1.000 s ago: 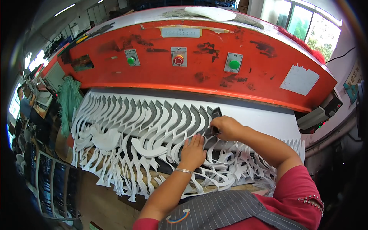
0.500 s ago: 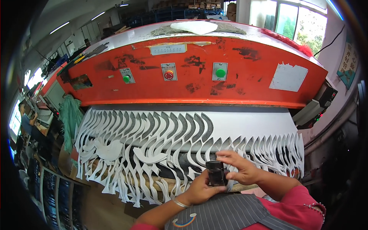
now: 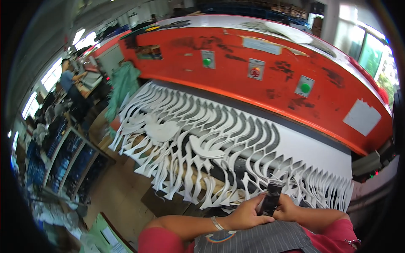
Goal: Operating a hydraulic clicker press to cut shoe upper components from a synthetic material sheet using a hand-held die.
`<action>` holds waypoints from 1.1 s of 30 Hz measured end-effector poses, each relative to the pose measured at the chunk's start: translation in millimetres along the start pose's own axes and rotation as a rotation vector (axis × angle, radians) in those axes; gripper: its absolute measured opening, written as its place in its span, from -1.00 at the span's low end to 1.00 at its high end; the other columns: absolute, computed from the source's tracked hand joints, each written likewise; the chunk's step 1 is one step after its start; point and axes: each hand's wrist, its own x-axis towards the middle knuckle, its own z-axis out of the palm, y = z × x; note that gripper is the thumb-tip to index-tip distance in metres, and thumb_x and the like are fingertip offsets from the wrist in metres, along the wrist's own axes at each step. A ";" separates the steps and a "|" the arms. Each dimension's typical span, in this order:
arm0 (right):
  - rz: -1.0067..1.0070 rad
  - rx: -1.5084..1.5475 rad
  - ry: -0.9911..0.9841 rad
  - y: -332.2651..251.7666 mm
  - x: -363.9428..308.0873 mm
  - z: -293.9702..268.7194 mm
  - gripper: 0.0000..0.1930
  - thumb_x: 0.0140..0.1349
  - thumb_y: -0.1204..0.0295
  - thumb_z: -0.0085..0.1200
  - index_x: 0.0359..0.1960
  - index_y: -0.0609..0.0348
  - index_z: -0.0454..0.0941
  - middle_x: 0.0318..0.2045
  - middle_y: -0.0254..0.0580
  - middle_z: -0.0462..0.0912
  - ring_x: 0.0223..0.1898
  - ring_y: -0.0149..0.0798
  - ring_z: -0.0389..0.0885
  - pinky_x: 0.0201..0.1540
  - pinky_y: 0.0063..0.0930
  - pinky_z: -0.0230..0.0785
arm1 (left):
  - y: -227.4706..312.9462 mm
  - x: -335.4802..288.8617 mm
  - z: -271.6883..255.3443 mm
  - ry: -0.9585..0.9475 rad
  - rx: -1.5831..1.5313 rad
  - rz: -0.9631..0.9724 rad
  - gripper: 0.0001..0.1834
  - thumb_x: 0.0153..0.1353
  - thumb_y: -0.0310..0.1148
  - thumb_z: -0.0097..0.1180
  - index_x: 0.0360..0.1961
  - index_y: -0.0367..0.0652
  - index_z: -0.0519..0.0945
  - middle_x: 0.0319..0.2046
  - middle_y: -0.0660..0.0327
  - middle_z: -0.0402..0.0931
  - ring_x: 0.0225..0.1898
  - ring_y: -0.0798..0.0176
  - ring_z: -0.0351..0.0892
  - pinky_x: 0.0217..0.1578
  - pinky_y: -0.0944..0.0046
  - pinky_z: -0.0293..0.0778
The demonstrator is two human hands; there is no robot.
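Factory floor fills the frame, dominated by a long orange press machine [image 3: 270, 84] running from 11 o'clock to 3 o'clock, its front carrying two green buttons and one red. Below it, at centre, lies a wide white sheet [image 3: 236, 147] cut through with rows of curved, leaf-like openings, its loose strips trailing over the bench edge toward 8 o'clock. A green cloth [image 3: 122, 86] hangs at 10 o'clock, near a person at a distant workstation. At 5 o'clock, close to the body, the left hand [image 3: 244, 215] and right hand [image 3: 289, 208] are curled together around a small black cutting die [image 3: 270, 199], fingers closed on its sides.
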 end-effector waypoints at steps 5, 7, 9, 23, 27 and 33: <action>-0.039 0.014 0.017 -16.6 8.8 16.1 -0.65 -0.12 0.41 0.39 -0.24 0.17 0.62 -0.34 -0.21 0.69 -0.29 -0.35 0.66 -0.17 -0.45 0.47 | -5.8 -18.3 9.9 0.161 -0.022 0.043 -0.47 0.02 -0.26 0.42 -0.03 -0.24 0.49 -0.23 0.25 0.59 -0.20 0.43 0.54 -0.10 0.36 0.45; 0.026 0.233 -0.005 -28.5 13.6 20.4 -0.66 -0.14 0.45 0.41 -0.26 0.19 0.62 -0.35 -0.21 0.68 -0.29 -0.36 0.65 -0.15 -0.46 0.45 | 5.9 -24.1 11.5 0.205 0.029 0.014 -0.50 0.01 -0.28 0.42 -0.08 -0.26 0.50 -0.27 0.25 0.59 -0.22 0.43 0.53 -0.12 0.37 0.45; -0.066 0.024 -0.056 -33.6 22.7 11.9 -0.70 0.00 0.38 0.32 -0.27 0.30 0.59 -0.39 -0.13 0.65 -0.38 -0.37 0.61 -0.24 -0.46 0.45 | 1.7 -24.9 9.9 0.273 0.042 -0.035 -0.51 0.00 -0.30 0.43 -0.10 -0.29 0.50 -0.30 0.26 0.59 -0.26 0.45 0.52 -0.17 0.39 0.45; -0.338 0.145 0.313 1.2 44.3 60.8 -0.51 0.39 -0.02 -0.23 -0.22 0.25 0.43 -0.46 -0.42 0.42 -0.42 -0.53 0.29 -0.38 -0.63 0.12 | -47.8 -34.2 11.9 0.937 -0.114 0.403 -0.57 0.38 -0.07 -0.03 -0.08 -0.30 0.44 -0.16 0.21 0.45 -0.17 0.41 0.39 -0.13 0.40 0.34; -0.397 -0.023 0.280 -38.3 30.3 51.3 -0.43 0.37 -0.09 -0.29 -0.23 0.29 0.44 -0.46 -0.36 0.43 -0.41 -0.48 0.31 -0.37 -0.59 0.15 | -21.4 -49.3 15.2 0.537 -0.393 0.231 -0.58 0.37 -0.11 -0.01 -0.03 -0.29 0.44 -0.24 0.35 0.43 -0.18 0.48 0.34 -0.14 0.40 0.34; -0.397 -0.272 0.173 -66.0 15.6 43.7 -0.32 0.33 -0.12 -0.37 -0.21 0.41 0.48 -0.43 -0.10 0.55 -0.45 -0.27 0.44 -0.40 -0.41 0.24 | -1.6 -75.8 -14.1 0.617 0.754 0.711 -0.90 0.08 -0.40 0.17 -0.39 -0.15 0.52 -0.53 0.20 0.42 -0.41 0.15 0.46 -0.31 0.21 0.34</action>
